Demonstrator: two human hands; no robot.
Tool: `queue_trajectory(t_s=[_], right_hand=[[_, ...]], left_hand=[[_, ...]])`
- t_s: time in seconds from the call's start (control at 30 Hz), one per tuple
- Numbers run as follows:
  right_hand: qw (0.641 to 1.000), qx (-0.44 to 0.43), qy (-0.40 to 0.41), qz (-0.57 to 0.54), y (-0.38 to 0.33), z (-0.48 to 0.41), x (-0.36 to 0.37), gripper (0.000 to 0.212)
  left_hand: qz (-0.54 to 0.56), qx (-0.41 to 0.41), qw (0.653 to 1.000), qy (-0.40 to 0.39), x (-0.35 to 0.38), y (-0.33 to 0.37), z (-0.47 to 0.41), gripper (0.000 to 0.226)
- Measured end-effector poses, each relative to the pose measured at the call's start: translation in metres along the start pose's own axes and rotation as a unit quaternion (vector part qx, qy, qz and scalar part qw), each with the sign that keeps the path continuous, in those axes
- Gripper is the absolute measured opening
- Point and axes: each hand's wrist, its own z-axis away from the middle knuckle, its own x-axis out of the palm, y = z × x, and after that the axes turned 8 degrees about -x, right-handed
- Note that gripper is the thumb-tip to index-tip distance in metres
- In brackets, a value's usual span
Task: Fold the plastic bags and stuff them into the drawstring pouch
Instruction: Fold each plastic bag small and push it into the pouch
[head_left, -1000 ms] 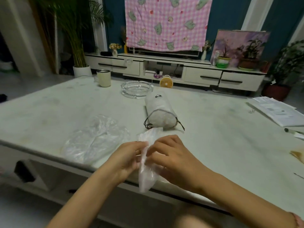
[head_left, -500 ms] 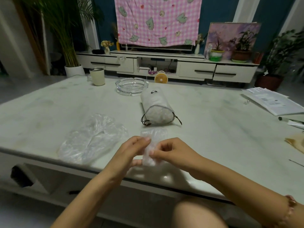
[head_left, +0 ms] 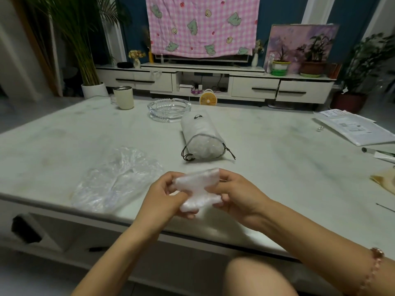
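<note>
Now, plastic bag pinched between left hand and right hand fingers, seemingly folded, pouch beyond

Home living room. Low marble table with glass ashtray, cup. TV cabinet along far wall, cloth-covered TV, potted plants, framed painting.

cream cup near the far left corner of the table, glass ashtray near the far edge, papers at the right edge, pen just nearer, pink checked cloth hanging beyond
</note>
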Motion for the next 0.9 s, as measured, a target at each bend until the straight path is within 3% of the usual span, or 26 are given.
queue_trajectory(t_s=[0.13, 0.27, 0.43, 0.53, 0.67, 0.77, 0.9], right_hand=[[1.000, 0.007, -0.001, 0.002, -0.003, 0.001, -0.001, 0.043], [1.000, 0.011, -0.011, 0.001, -0.009, -0.002, -0.008, 0.032], [0.975, 0.095, -0.159, 0.119, -0.005, 0.001, -0.010, 0.018], [0.982, 0.077, -0.120, 0.123, -0.004, 0.001, -0.011, 0.018], [0.986, 0.053, -0.089, 0.128, -0.001, 0.001, -0.011, 0.018], [0.983, 0.047, -0.088, 0.156, 0.001, 0.002, -0.009, 0.015], [0.951, -0.006, -0.082, 0.299, -0.001, 0.000, -0.008, 0.020]], left_hand=[[0.017, 0.032, 0.999, 0.032, 0.001, 0.000, 0.000, 0.022], [0.002, 0.061, 0.998, 0.027, 0.001, -0.001, -0.001, 0.035], [-0.051, 0.104, 0.993, 0.016, 0.003, -0.004, -0.001, 0.047], [-0.046, 0.092, 0.995, 0.012, -0.002, -0.005, -0.003, 0.036], [0.022, 0.017, 0.999, -0.047, -0.006, -0.002, -0.004, 0.024], [-0.055, 0.037, 0.998, -0.004, -0.003, -0.005, -0.003, 0.022], [-0.148, 0.067, 0.987, 0.005, -0.006, -0.008, -0.003, 0.026]])
